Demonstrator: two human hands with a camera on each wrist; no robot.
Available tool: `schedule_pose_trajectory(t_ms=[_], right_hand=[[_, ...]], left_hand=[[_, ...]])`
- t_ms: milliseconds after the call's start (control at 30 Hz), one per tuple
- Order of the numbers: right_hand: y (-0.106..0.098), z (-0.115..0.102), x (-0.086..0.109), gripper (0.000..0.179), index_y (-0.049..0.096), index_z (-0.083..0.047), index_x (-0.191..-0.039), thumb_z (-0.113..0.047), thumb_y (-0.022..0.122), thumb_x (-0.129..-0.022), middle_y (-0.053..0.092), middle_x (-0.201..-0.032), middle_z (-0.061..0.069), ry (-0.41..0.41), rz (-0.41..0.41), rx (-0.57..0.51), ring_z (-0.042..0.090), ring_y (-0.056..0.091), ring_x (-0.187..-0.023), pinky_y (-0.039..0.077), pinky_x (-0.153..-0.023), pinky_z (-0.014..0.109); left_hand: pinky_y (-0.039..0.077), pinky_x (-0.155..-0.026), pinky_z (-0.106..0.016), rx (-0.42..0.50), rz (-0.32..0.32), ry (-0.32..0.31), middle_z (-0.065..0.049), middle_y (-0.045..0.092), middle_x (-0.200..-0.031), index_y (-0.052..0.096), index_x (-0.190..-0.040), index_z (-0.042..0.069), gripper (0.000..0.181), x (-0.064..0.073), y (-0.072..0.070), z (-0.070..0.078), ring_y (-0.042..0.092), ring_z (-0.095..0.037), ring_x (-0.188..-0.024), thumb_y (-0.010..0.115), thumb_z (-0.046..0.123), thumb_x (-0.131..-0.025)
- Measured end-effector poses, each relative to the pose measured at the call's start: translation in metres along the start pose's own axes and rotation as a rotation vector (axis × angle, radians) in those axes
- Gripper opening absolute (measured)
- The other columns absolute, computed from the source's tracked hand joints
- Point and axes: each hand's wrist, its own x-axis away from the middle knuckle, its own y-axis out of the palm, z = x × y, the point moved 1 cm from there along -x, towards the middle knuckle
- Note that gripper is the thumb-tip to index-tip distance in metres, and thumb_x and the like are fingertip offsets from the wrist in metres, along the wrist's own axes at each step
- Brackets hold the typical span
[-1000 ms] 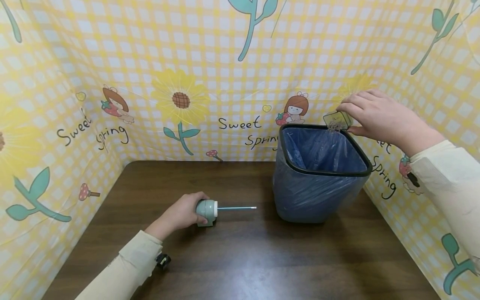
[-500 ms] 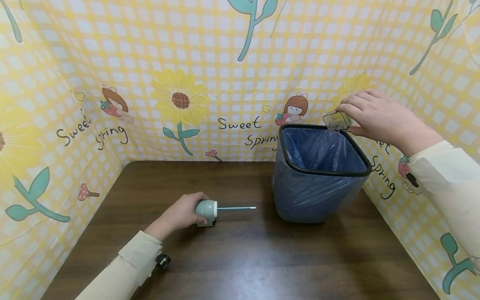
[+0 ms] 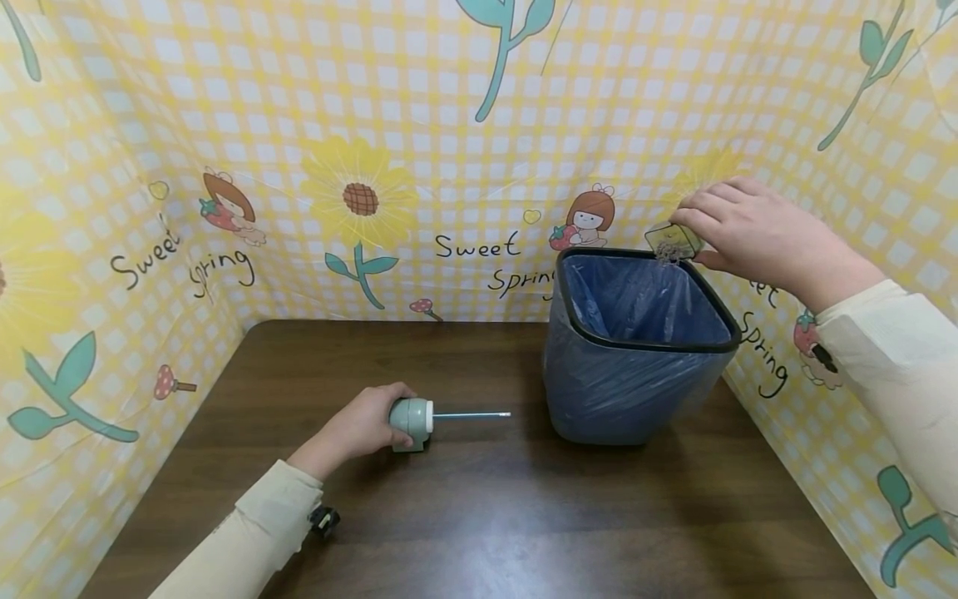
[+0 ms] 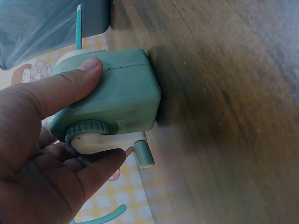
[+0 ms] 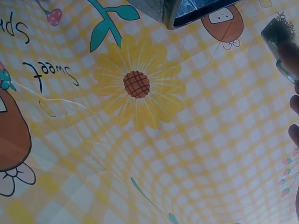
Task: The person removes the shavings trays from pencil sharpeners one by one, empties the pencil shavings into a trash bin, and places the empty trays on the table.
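Note:
My left hand (image 3: 362,424) grips a green crank pencil sharpener (image 3: 407,423) on the table, thumb across its body in the left wrist view. A blue-green pencil (image 3: 471,415) sticks out of its white front end, pointing right. The crank handle (image 4: 145,154) hangs beside my lower fingers. Over the back right rim of the bin, my right hand (image 3: 756,233) pinches a small clear shavings container (image 3: 656,236), tilted with its mouth towards the bin. Pencil shavings (image 3: 674,251) sit at its mouth. In the right wrist view the container (image 5: 271,35) shows at the right edge, partly behind fingers.
A bin (image 3: 636,408) lined with a blue plastic bag stands at the table's back right, with a black rim (image 3: 651,346). The brown wooden table (image 3: 479,516) is enclosed by a yellow checked cloth (image 3: 464,166) at the back and sides.
Both hands keep their places. Only the shavings at the container's mouth look slightly shifted.

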Motion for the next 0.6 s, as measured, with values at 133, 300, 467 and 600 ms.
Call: schedule_pose_trajectory(t_ms=[133, 300, 467, 600], right_hand=[[-0.0004, 0.0009, -0.0004, 0.074, 0.055, 0.002, -0.135, -0.019, 0.09, -0.074, 0.059, -0.132, 0.025, -0.007, 0.005, 0.005, 0.045, 0.054, -0.123, 0.038, -0.108, 0.06], [-0.0014, 0.0014, -0.0004, 0.074, 0.056, 0.002, -0.135, -0.019, 0.091, -0.073, 0.059, -0.132, 0.025, -0.011, 0.004, 0.007, 0.045, 0.054, -0.122, 0.038, -0.107, 0.059], [-0.0025, 0.001, -0.001, 0.074, 0.055, 0.002, -0.136, -0.019, 0.09, -0.074, 0.058, -0.133, 0.025, -0.019, -0.012, 0.029, 0.045, 0.053, -0.123, 0.038, -0.107, 0.059], [-0.0027, 0.0007, -0.0012, 0.074, 0.055, 0.002, -0.136, -0.018, 0.09, -0.074, 0.058, -0.133, 0.025, -0.027, -0.029, 0.048, 0.044, 0.053, -0.124, 0.037, -0.108, 0.059]], left_hand=[[0.057, -0.08, -0.041, 0.0, 0.0, 0.002, -0.006, 0.07, -0.113, 0.063, -0.127, 0.011, 0.066, -0.0003, -0.0001, 0.0, 0.065, -0.02, -0.094, 0.096, 0.022, -0.071], [0.057, -0.081, -0.042, 0.007, -0.005, -0.005, -0.005, 0.07, -0.114, 0.063, -0.128, 0.011, 0.066, -0.0004, -0.0001, 0.0, 0.065, -0.02, -0.095, 0.095, 0.023, -0.072], [0.057, -0.08, -0.041, 0.006, -0.001, -0.012, -0.005, 0.07, -0.114, 0.063, -0.128, 0.012, 0.066, -0.001, 0.0003, -0.0007, 0.065, -0.02, -0.095, 0.095, 0.023, -0.071], [0.057, -0.08, -0.041, 0.008, -0.005, -0.017, -0.006, 0.07, -0.115, 0.063, -0.128, 0.012, 0.066, -0.0003, 0.0001, -0.0002, 0.065, -0.02, -0.095, 0.095, 0.023, -0.071]])
